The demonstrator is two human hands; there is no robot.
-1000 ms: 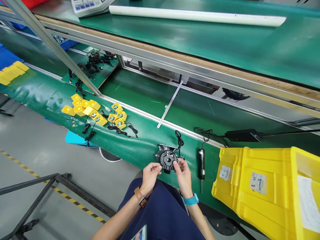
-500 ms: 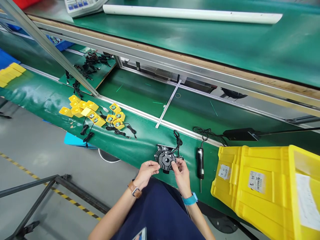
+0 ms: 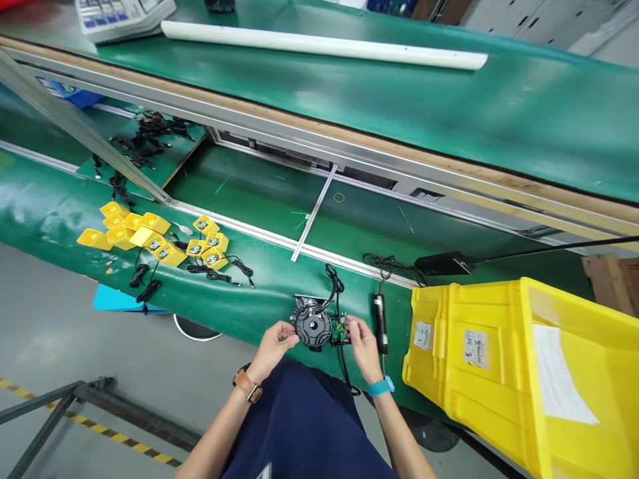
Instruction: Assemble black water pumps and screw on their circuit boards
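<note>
A round black plastic part (image 3: 313, 325) lies on the near edge of the green bench (image 3: 259, 299), with a small green circuit board (image 3: 341, 330) and a black cable (image 3: 333, 289) at its right side. My left hand (image 3: 273, 347) pinches the part's left rim. My right hand (image 3: 363, 344) has its fingers closed beside the circuit board, touching it. A black electric screwdriver (image 3: 381, 322) lies just right of my right hand.
A large yellow crate (image 3: 504, 372) stands at the right. Yellow housings with small boards and cables (image 3: 160, 243) are scattered at the left. A black power adapter (image 3: 444, 263) sits behind the screwdriver. A white tube (image 3: 319, 44) and a calculator (image 3: 120, 13) rest on the upper shelf.
My head has turned right, so everything has shifted left in view. The circuit board now shows at the part's right side, and my right hand has moved off the part to it.
</note>
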